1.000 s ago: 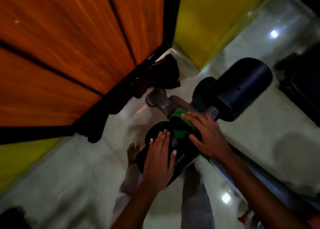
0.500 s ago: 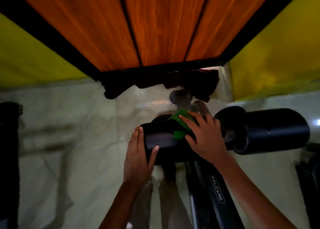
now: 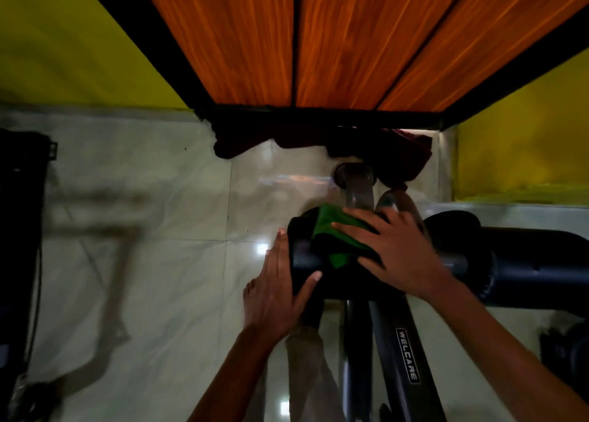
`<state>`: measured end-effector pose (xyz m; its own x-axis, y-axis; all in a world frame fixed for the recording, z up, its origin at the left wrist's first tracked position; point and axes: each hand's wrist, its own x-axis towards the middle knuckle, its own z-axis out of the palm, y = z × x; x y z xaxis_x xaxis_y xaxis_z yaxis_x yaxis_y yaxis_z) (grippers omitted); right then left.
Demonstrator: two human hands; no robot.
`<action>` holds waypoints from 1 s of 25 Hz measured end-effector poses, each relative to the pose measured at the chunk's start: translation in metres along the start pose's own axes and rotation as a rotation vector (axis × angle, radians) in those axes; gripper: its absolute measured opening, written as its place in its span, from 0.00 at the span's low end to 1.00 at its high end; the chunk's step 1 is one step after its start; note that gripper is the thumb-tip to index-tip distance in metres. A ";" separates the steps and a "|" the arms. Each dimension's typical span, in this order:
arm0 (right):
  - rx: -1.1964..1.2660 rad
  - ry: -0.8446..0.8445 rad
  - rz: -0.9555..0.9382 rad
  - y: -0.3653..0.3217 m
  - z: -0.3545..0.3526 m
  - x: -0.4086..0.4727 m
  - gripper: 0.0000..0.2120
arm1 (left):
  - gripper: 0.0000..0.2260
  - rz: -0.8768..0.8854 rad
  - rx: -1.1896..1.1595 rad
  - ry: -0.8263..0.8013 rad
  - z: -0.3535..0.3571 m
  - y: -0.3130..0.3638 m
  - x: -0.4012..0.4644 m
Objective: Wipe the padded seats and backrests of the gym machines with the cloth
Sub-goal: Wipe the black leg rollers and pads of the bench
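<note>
Right hand (image 3: 400, 255) presses the green cloth (image 3: 339, 233) flat-fingered on the roller pad (image 3: 306, 255) — left hand (image 3: 275, 291), at nine o'clock, grip open, steadies its end.

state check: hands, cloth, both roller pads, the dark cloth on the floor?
left hand: open, flat against the end of the left roller pad
right hand: open, fingers spread, pressing green cloth onto that pad
green cloth: bunched, draped over pad
right roller pad: untouched
dark cloth: heaped on floor by wall
</note>
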<state>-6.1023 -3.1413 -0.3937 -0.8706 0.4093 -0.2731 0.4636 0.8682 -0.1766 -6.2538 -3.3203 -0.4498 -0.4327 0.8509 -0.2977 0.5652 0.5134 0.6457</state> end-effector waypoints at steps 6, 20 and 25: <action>0.219 -0.067 0.204 0.037 -0.008 -0.028 0.28 | 0.37 0.061 -0.066 0.018 -0.004 0.012 0.002; 0.603 -0.423 -0.129 0.023 0.006 0.106 0.29 | 0.29 -0.238 -0.052 0.325 0.043 0.065 -0.008; 0.765 -0.352 0.006 0.098 0.001 0.041 0.22 | 0.30 -0.330 0.001 0.399 0.048 0.080 -0.006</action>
<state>-6.0923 -3.0403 -0.4231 -0.8242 0.1920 -0.5328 0.5626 0.3852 -0.7315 -6.1730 -3.2790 -0.4301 -0.8222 0.5351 -0.1940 0.3539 0.7476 0.5620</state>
